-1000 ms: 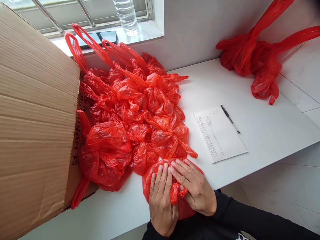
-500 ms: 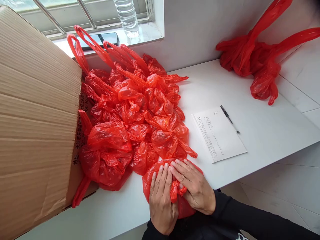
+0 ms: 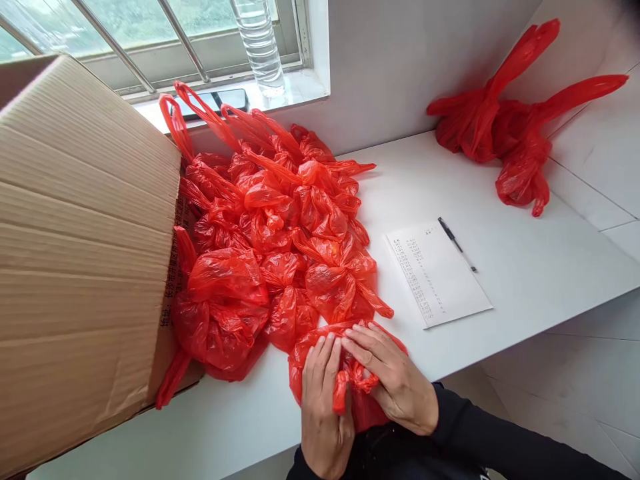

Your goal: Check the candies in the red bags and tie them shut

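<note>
A tied red plastic bag (image 3: pixel 369 412) lies at the table's front edge, its contents hidden. My left hand (image 3: pixel 323 403) rests on its left side with stretched fingers close together. Across the right side lies my right hand (image 3: pixel 395 377), fingers extended over the top. The twisted knot ends (image 3: pixel 356 383) stick up between both hands. Touching or very near this bag, a pile of several knotted red bags (image 3: pixel 280 200) spreads back toward the window. One larger red bag (image 3: pixel 220 313) sits at the pile's left front.
A big cardboard box (image 3: pixel 85 253) stands on the left. Right of the pile, a written sheet (image 3: pixel 435 277) and a pen (image 3: pixel 457 243) lie on the white table (image 3: pixel 540 267). More red bags (image 3: pixel 500 127) are at the back right. A bottle (image 3: pixel 260 50) and a phone (image 3: pixel 215 103) occupy the windowsill.
The view has shifted slightly, showing more window and box. Both hands stay on the bag; the knot ends have bent a little to the left, and the fingertips are slightly more curled.
</note>
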`<state>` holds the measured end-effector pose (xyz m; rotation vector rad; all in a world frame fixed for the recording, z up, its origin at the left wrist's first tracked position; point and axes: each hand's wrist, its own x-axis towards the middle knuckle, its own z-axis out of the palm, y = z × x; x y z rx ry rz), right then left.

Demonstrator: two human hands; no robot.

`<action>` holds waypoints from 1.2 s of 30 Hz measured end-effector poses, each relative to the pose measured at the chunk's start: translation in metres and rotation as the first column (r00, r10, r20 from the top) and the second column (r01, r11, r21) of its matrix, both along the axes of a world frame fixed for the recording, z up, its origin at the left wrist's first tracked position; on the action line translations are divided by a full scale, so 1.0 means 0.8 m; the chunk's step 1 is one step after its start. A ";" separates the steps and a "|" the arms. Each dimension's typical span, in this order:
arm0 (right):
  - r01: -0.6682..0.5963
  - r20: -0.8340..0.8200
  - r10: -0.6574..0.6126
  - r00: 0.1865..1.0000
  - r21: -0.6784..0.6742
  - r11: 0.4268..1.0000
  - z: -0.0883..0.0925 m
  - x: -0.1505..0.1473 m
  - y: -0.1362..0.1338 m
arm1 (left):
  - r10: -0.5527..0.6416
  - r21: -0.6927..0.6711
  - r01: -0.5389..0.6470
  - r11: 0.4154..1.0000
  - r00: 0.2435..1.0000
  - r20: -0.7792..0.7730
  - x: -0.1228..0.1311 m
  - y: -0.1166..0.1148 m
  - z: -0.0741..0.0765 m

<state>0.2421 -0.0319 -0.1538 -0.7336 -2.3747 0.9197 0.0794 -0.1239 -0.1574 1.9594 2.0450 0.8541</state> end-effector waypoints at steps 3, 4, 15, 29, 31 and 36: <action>0.045 -0.119 -0.065 0.991 -0.167 0.985 0.023 0.007 -0.001 | 0.122 0.041 -0.145 0.989 0.931 0.344 0.012 -0.004 0.025; 0.070 -0.152 -0.113 0.982 -0.264 0.962 0.033 0.009 0.000 | 0.160 0.053 -0.206 0.977 0.875 0.458 0.017 -0.004 0.035; -0.078 -0.159 -0.566 0.809 -0.983 0.164 0.084 0.005 0.016 | 0.398 -0.072 -0.479 0.875 0.626 0.671 0.034 -0.002 0.079; -0.041 -0.205 -0.458 0.865 -0.938 0.344 0.090 0.010 0.043 | 0.414 -0.144 -0.423 0.895 0.663 0.624 0.017 -0.006 0.079; -0.055 -0.215 -0.462 0.860 -0.940 0.336 0.087 0.008 0.045 | 0.386 -0.117 -0.397 0.910 0.712 0.587 0.010 -0.009 0.073; -0.023 -0.218 -0.468 0.856 -0.922 0.387 0.079 0.008 0.049 | 0.333 -0.082 -0.338 0.938 0.803 0.494 -0.011 -0.013 0.063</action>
